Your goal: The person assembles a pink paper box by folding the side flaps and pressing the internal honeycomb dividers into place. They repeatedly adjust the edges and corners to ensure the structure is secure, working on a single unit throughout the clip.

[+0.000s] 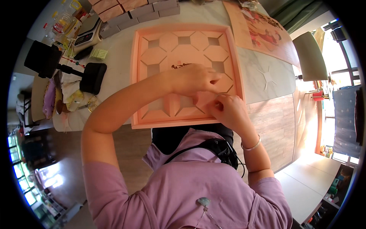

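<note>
A shallow pink cardboard box (239,65) lies on the table's near edge. Its insert has flat octagonal panels, square openings and slanted slits. Over its near right part, both hands come together at a folded pink cardboard piece (204,100). My left hand (194,79) reaches across from the left, its fingers bent down against the piece and closed; the fingertips are partly hidden. My right hand (229,108) is closed at the near right corner, thumb and fingers pinching the piece's right end. Dark lettering shows on the insert's middle panel.
Stacked pink and grey boxes (137,13) stand at the back. On the left are a scale (87,36), a black stand (92,78) and scissors (92,103). A printed pink sheet (263,34) and a white star-shaped piece (268,76) lie right of the box.
</note>
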A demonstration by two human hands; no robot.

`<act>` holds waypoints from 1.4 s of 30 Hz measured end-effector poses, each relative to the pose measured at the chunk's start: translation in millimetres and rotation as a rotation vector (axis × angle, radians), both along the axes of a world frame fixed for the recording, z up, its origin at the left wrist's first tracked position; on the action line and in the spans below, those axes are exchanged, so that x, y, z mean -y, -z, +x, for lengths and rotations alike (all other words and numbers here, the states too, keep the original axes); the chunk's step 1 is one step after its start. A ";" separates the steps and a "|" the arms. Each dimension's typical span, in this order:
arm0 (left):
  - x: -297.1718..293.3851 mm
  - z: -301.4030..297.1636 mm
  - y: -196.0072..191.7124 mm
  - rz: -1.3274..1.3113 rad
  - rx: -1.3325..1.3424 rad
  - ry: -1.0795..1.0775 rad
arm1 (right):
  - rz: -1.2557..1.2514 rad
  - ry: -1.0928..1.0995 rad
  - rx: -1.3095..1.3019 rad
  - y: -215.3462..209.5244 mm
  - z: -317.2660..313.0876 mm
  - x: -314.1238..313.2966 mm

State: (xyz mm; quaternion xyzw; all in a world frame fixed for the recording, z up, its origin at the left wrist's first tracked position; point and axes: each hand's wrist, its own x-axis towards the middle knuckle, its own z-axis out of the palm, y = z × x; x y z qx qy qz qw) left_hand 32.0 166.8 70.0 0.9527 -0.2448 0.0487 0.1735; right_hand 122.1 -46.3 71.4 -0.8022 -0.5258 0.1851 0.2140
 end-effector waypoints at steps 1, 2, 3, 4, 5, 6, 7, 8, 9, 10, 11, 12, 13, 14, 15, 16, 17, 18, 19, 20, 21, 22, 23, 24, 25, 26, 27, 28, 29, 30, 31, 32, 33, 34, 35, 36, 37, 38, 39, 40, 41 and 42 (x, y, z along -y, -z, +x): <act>-0.5 -1.5 2.3 0.009 0.014 0.005 | -0.010 0.004 -0.020 -1.1 0.7 -0.4; -1.5 -3.0 4.2 0.017 0.028 0.010 | -0.020 0.009 -0.039 -1.5 1.7 -0.9; -3.3 -4.2 5.7 -0.002 0.045 0.017 | 0.008 -0.015 -0.096 2.2 5.8 0.2; -5.4 -4.3 5.5 -0.021 0.061 0.026 | 0.037 -0.038 -0.154 7.2 12.2 1.9; -7.4 -4.7 5.2 -0.041 0.077 0.035 | 0.065 -0.060 -0.211 10.2 17.2 2.2; -9.3 -5.1 4.9 -0.058 0.070 0.020 | 0.034 -0.029 -0.313 11.6 20.8 1.6; -11.5 -4.0 2.9 -0.071 0.063 0.012 | 0.007 0.007 -0.414 9.2 23.8 -0.5; -13.2 -3.4 1.2 -0.085 0.056 0.004 | -0.018 0.044 -0.515 6.0 26.4 -2.6; -14.1 -4.4 -0.5 -0.082 0.057 -0.006 | -0.087 0.054 -0.605 0.4 28.9 -4.9; -15.1 -6.8 -2.9 -0.076 0.055 -0.014 | -0.150 0.064 -0.698 -7.1 30.9 -7.7; -15.4 -8.4 -4.8 -0.069 0.053 -0.019 | -0.212 0.076 -0.793 -13.3 32.7 -9.1; -14.4 -9.0 -6.3 -0.075 0.041 -0.022 | -0.245 0.084 -0.808 -16.9 34.5 -8.3; -13.6 -11.0 -8.4 -0.077 0.024 -0.023 | -0.272 0.092 -0.828 -19.0 34.9 -7.2; -13.8 -11.7 -10.2 -0.077 0.006 -0.014 | -0.294 0.108 -0.853 -20.7 33.9 -6.1; -14.4 -11.7 -9.0 -0.067 0.021 -0.013 | -0.314 0.123 -0.898 -25.1 33.5 -7.0; -15.4 -13.0 -5.1 -0.058 0.038 -0.012 | -0.335 0.136 -0.943 -31.2 32.6 -9.1; -15.4 -11.1 -3.6 -0.052 0.058 -0.007 | -0.354 0.153 -0.986 -33.6 31.6 -7.9; -16.8 -9.6 -4.8 -0.042 0.052 0.007 | -0.298 0.275 -1.154 -30.5 26.5 -7.8; -18.0 -9.4 -6.3 -0.035 0.050 0.012 | -0.242 0.390 -1.314 -25.6 20.7 -10.4; -18.1 -7.9 -7.6 -0.028 0.048 0.016 | -0.182 0.502 -1.473 -19.9 17.0 -10.9; -17.3 -5.3 -8.5 -0.036 0.051 0.030 | -0.144 0.528 -1.536 -12.7 16.2 -9.6; -16.6 -3.0 -8.6 -0.047 0.058 0.040 | -0.111 0.551 -1.593 -5.4 16.1 -9.9; -16.0 -1.1 -8.4 -0.058 0.065 0.046 | -0.078 0.572 -1.650 -0.7 15.4 -10.3; -14.4 1.0 -6.4 -0.041 0.091 0.051 | -0.063 0.593 -1.667 2.5 13.4 -11.0; -10.1 2.3 -3.4 -0.027 0.117 0.046 | -0.059 0.611 -1.682 4.4 10.3 -12.7; -6.8 2.8 -1.9 -0.014 0.144 0.039 | -0.057 0.627 -1.697 5.0 8.0 -14.6; -5.4 2.2 -2.4 -0.013 0.128 0.042 | -0.070 0.631 -1.691 4.0 6.8 -16.2; -2.7 1.9 -6.2 -0.014 0.116 0.046 | -0.084 0.638 -1.681 2.5 5.9 -16.8; -1.0 1.5 -7.7 -0.016 0.103 0.047 | -0.100 0.644 -1.670 1.6 5.4 -17.5; -0.7 1.7 -5.4 -0.014 0.127 0.066 | -0.107 0.644 -1.688 4.4 6.2 -17.9; -1.2 2.0 -2.7 -0.011 0.150 0.082 | -0.116 0.642 -1.707 9.4 8.0 -17.9; -1.4 2.4 -1.2 -0.007 0.173 0.098 | -0.125 0.639 -1.726 12.7 9.6 -18.0; -1.3 2.4 -0.7 0.001 0.189 0.104 | -0.135 0.646 -1.725 14.5 10.9 -17.9; -1.4 2.7 -0.5 0.011 0.203 0.112 | -0.142 0.654 -1.727 15.9 11.6 -18.2; -1.5 3.3 -0.1 0.020 0.217 0.120 | -0.149 0.662 -1.729 16.5 11.9 -18.7; -2.2 4.6 0.3 0.023 0.207 0.136 | -0.149 0.662 -1.735 15.5 12.0 -19.2; -2.6 6.0 0.7 0.027 0.196 0.152 | -0.147 0.662 -1.742 13.5 11.7 -19.1; -2.3 6.9 1.2 0.030 0.184 0.169 | -0.145 0.663 -1.750 12.5 11.6 -18.9; -0.8 7.0 2.1 0.041 0.167 0.167 | -0.149 0.628 -1.757 12.9 12.5 -18.0; 1.0 6.8 3.0 0.052 0.149 0.165 | -0.151 0.593 -1.764 13.4 14.3 -16.4; 2.7 7.1 3.8 0.063 0.131 0.163 | -0.154 0.559 -1.772 13.9 16.1 -14.7; 4.0 8.0 3.5 0.077 0.139 0.170 | -0.166 0.533 -1.740 14.4 18.3 -13.3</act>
